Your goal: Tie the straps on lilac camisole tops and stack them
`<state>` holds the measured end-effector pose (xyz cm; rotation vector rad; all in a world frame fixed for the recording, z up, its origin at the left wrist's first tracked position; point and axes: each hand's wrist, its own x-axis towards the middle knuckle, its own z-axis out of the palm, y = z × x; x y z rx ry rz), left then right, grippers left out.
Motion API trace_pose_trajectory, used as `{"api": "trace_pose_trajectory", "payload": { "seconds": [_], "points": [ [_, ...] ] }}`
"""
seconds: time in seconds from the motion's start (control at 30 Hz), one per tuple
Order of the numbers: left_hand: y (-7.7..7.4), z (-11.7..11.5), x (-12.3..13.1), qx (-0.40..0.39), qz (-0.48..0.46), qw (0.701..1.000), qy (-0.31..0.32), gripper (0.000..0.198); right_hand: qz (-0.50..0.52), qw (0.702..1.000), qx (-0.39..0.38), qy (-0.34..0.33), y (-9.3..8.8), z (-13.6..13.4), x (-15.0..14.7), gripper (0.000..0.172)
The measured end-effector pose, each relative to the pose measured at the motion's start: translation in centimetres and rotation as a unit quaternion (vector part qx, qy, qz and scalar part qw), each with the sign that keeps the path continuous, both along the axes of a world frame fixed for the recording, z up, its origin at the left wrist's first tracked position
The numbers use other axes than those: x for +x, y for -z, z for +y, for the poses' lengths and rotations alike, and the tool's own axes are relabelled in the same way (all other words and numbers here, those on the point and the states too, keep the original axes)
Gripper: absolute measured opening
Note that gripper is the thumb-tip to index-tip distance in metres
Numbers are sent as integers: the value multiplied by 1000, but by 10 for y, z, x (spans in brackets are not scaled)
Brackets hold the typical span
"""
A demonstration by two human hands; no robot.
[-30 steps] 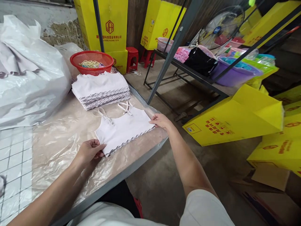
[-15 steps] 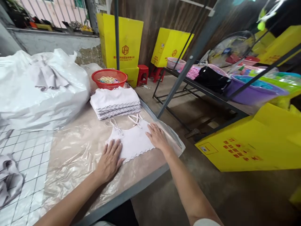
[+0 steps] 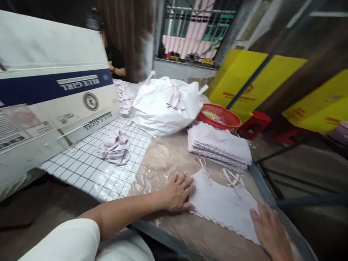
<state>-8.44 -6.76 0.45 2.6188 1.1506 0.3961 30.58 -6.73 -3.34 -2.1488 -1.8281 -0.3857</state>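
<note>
A plastic-covered table (image 3: 160,154), its left part gridded, stands near a barred window (image 3: 198,30). On it a red basket (image 3: 232,119) holds pale strands (image 3: 213,116), and a white plastic bag (image 3: 159,112) has cloth (image 3: 175,98) on top. In front of a garment stack (image 3: 217,141), a strapped garment (image 3: 220,201) lies flat; the left hand (image 3: 176,192) and right hand (image 3: 272,228) rest spread at its ends, clasping nothing.

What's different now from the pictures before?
The left hand and right hand let go of the lower corners of the pale lilac cloth top with thin straps; now they lie flat at its sides. The view swung left, bringing in the big white cardboard box with a blue band. The neat stack of pale lilac cloth and round red plastic basket stayed put.
</note>
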Motion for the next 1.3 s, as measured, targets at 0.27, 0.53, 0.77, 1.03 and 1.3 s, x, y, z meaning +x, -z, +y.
{"api": "trace_pose_trajectory", "payload": {
  "seconds": [0.27,0.53,0.77,1.03,1.3],
  "points": [
    [-51,26,-230,20,-67,907,-415,32,130,967,90,-200,-45,-12,-157,50],
    [-88,5,-294,-48,-253,870,-420,14,162,830,-164,-507,-54,9,-453,47],
    [-132,-22,-362,21,-495,720,-486,24,44,854,-194,-481,-39,31,-484,19],
    [-111,-28,-380,79,-436,735,-514,27,65,936,-98,-333,-59,45,-329,30],
    [-172,1,-319,29,-454,828,-328,29,-4,973,115,-201,-111,39,-231,32]
  ]
}}
